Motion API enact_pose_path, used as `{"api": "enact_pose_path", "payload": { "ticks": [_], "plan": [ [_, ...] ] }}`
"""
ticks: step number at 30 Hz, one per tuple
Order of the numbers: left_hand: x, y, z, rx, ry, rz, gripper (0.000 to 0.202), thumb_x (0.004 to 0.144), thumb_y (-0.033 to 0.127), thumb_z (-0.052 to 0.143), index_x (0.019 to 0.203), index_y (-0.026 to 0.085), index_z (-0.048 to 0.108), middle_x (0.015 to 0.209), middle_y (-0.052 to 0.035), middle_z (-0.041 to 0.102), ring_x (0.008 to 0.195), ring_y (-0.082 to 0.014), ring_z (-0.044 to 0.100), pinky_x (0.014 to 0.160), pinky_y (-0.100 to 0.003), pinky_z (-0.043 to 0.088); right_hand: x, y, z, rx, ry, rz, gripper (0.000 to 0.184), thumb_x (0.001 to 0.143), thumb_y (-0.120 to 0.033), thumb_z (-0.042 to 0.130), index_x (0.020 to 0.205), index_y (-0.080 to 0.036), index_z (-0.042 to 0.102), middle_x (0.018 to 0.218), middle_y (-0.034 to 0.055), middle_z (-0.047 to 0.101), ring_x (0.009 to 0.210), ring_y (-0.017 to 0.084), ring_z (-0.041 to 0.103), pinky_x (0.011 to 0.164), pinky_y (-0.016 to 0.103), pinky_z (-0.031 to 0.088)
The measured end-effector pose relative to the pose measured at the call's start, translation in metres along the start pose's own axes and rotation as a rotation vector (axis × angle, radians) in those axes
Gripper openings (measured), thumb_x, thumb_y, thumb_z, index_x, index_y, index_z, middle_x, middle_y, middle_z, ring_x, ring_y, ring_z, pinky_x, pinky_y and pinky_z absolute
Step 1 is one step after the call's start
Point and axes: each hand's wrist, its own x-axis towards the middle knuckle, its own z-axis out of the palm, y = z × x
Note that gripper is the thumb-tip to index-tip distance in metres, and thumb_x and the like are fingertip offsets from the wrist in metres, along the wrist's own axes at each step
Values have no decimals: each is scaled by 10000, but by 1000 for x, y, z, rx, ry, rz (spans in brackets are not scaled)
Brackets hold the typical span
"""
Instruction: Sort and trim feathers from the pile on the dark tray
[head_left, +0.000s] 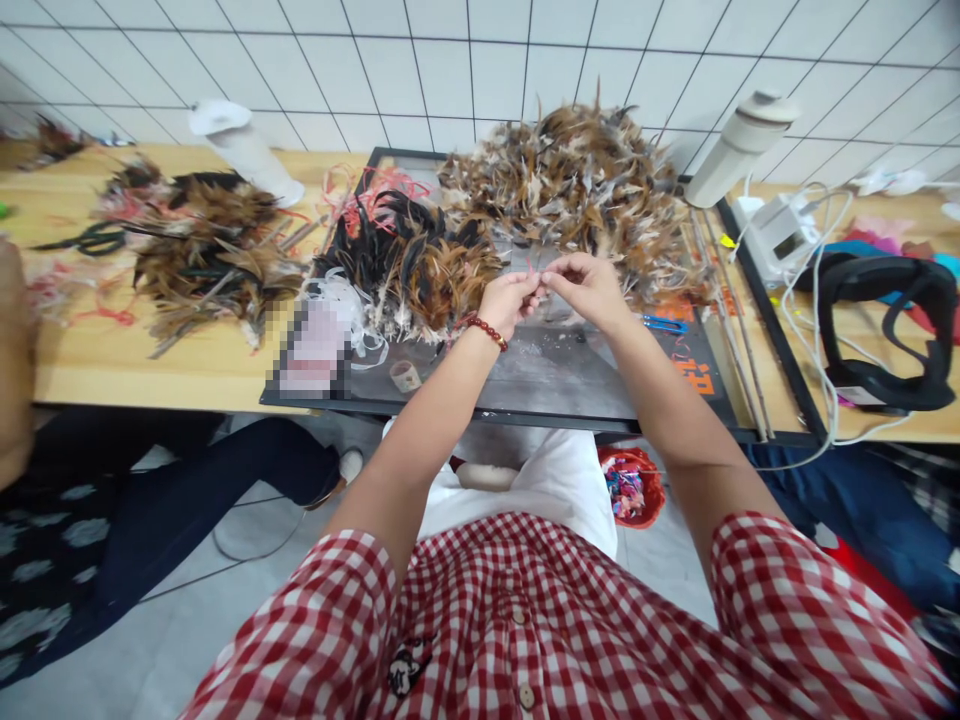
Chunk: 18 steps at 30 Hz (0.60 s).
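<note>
My left hand point(513, 300), with a red bead bracelet at its wrist, is pinched closed over the dark board point(517, 370). A thin pink strip point(531, 268) sticks up from its fingertips. My right hand point(589, 285) is also closed in a pinch, its fingertips meeting the left ones; what it grips is too small to make out. Just left of them lies a bunch of black and brown feathers point(420, 255). Behind the hands is a large heap of brown feathers point(570, 170). Pink strips point(390, 190) lie by the black feathers.
Left are another feather pile point(210, 250), black scissors point(94, 238) and a white cylinder point(251, 150). A small roll point(405, 376) sits near the board's front edge. Right are a blue tool point(665, 324), thin sticks point(731, 320), a bottle point(739, 150), a power strip point(776, 238) and a black headset point(885, 330). People sit either side.
</note>
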Motion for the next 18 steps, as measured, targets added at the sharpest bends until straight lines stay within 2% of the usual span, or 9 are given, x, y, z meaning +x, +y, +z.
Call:
{"api": "enact_pose_path", "payload": {
  "ticks": [6,10,15,18],
  "plan": [
    [-2,1,1,3,-10,-10,270,981,97,630,716,147,618,573,37,598,471,-27,507,494,-159,349,0,2,3,-107,40,-15,169,839,-360,723,775,-204,720,732,24,741,679,161,656,659,306,537],
    [-2,2,0,-70,17,-25,269,986,83,622,723,139,611,597,31,627,489,-28,547,510,-161,376,-2,0,4,-173,42,-64,135,847,-311,656,760,-212,685,740,24,727,679,154,618,661,301,492],
    [1,3,-4,-196,33,-101,192,951,37,650,782,125,633,630,29,674,508,-21,591,519,-140,405,-4,-3,3,-173,66,-129,172,830,-361,647,763,-206,682,763,33,717,686,157,598,683,314,493],
    [3,4,-5,-284,41,-117,201,945,28,648,778,136,623,624,33,677,498,-15,590,524,-125,422,-5,-3,2,-146,58,-193,190,777,-386,684,837,-205,686,802,31,713,681,156,591,664,309,501]
  ]
}}
